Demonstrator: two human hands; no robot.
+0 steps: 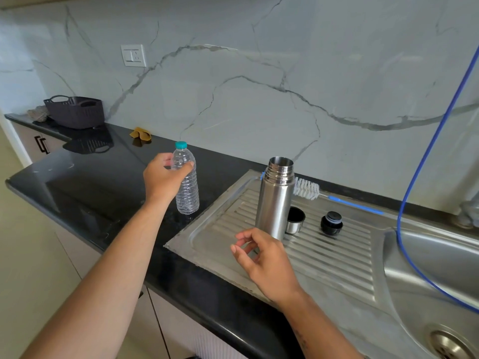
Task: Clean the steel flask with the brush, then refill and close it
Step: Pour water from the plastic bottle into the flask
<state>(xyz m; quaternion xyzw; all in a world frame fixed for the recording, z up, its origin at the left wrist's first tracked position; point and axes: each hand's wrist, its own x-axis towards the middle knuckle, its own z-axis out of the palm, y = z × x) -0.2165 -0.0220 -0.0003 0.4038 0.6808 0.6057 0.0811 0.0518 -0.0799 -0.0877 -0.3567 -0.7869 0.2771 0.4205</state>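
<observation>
Steel flask (276, 198) stands upright and uncapped on the drainboard (337, 255), long axis vertical, at one o'clock just beyond the empty, loosely curled right hand (267, 263), while the left hand (163, 177) grips the capped water bottle (187, 187) at nine o'clock.

One flask (275, 200), one bottle (186, 187), two caps (295, 220).

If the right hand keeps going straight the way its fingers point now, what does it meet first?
Probably the lower body of the upright, uncapped steel flask on the ribbed draining board. The right hand, fingers loosely curled and empty, hovers just short of it, though depth is uncertain from this single view.
</observation>
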